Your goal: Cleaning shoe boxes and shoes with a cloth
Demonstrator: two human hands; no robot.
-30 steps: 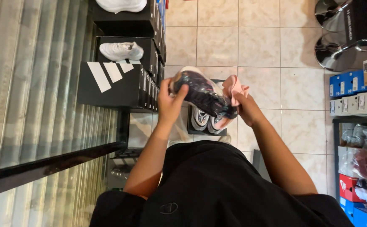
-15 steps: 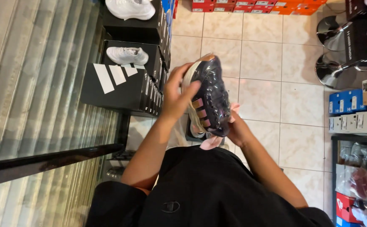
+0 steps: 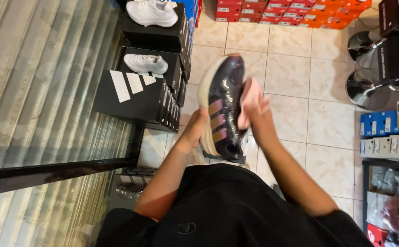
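**Sneaker turned upright in both hands**

Since the earlier frame the dark sneaker [image 3: 224, 110] has swung from a slanted hold to stand nearly on end, toe up, striped side facing the camera. The left hand [image 3: 194, 132] grasps it at the pale sole edge near the heel. The right hand [image 3: 256, 120] presses a pink cloth [image 3: 250, 99] against the shoe's upper, fingers closed on the cloth. The sneaker is held above the tiled floor [image 3: 327, 123], in front of the person's chest. Left of it, near the glass panel's edge, stand stacked black shoe boxes [image 3: 137, 98] carrying white sneakers [image 3: 145, 63]. Red boxes [image 3: 291, 11] line the floor's far edge.
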